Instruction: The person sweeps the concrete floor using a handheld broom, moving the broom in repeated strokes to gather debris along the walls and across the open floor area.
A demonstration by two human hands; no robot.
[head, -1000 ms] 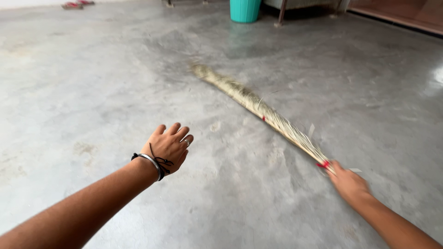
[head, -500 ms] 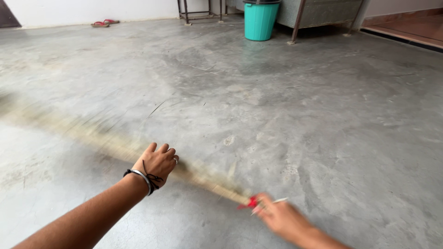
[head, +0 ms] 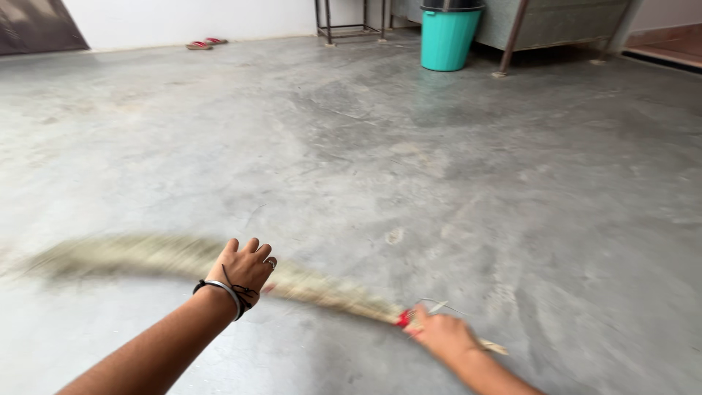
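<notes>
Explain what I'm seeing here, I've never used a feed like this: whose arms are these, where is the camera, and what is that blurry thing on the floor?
There is no machine here. The camera sits on a person's head and looks down, so the two bare arms coming in from the bottom are that person's own. The right hand grips the bound end of a straw broom, where a red tie shows. The broom stretches to the left, low over the grey concrete floor, and looks smeared because it is blurred in the shot. The left hand, with a bangle, a black thread and a ring, is held out open in front of the broom and holds nothing; I cannot tell if it touches the broom. At the far side stand a teal bin, metal furniture legs and a pair of sandals by the white wall.
</notes>
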